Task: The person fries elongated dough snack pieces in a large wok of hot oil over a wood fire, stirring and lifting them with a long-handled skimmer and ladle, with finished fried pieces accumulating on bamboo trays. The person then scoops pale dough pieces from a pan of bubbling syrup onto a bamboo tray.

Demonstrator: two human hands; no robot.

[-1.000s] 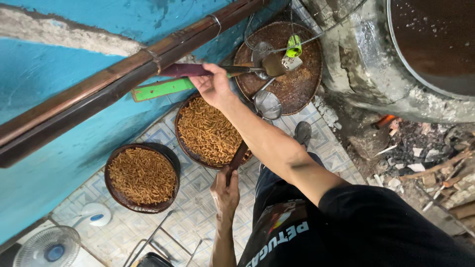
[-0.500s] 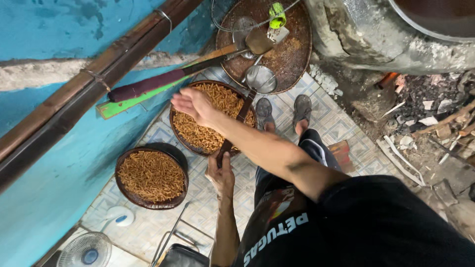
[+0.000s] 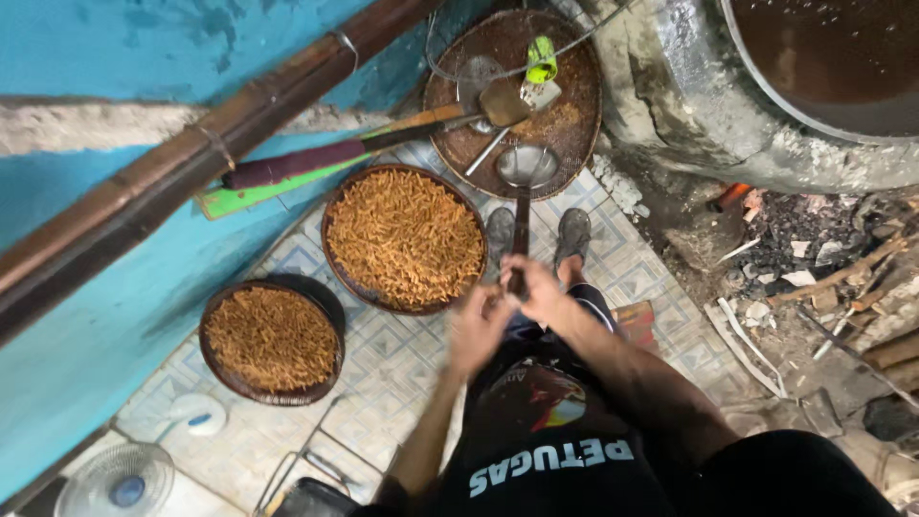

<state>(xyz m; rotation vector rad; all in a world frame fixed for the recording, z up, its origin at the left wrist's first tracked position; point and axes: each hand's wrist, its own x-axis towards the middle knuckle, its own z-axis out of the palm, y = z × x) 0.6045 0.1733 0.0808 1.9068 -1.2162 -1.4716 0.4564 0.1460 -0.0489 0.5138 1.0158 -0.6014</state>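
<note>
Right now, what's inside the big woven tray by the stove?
On the woven tray: a spatula, a green-yellow object and a wire loop. The tray bottom beneath them is hidden.

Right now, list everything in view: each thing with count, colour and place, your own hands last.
Round woven trays of fried orange-brown snack pieces: two, on the tiled floor by the wall; the smaller one lower left.
Dark round woven tray holding utensils: one, brown, top centre.
Metal wire skimmer with long dark handle: one, bowl resting at the utensil tray's edge.
Flat metal spatula: one, on the utensil tray.
Green paddle: one, along the blue wall.
Thick brown pipe: one, slanting across the wall.
Large dark wok: one, top right, on a grey stove.
White fan: one, bottom left.
Grey shoes: two.
Left hand: blurred, beside the handle.
Right hand: gripping the skimmer handle.
</note>
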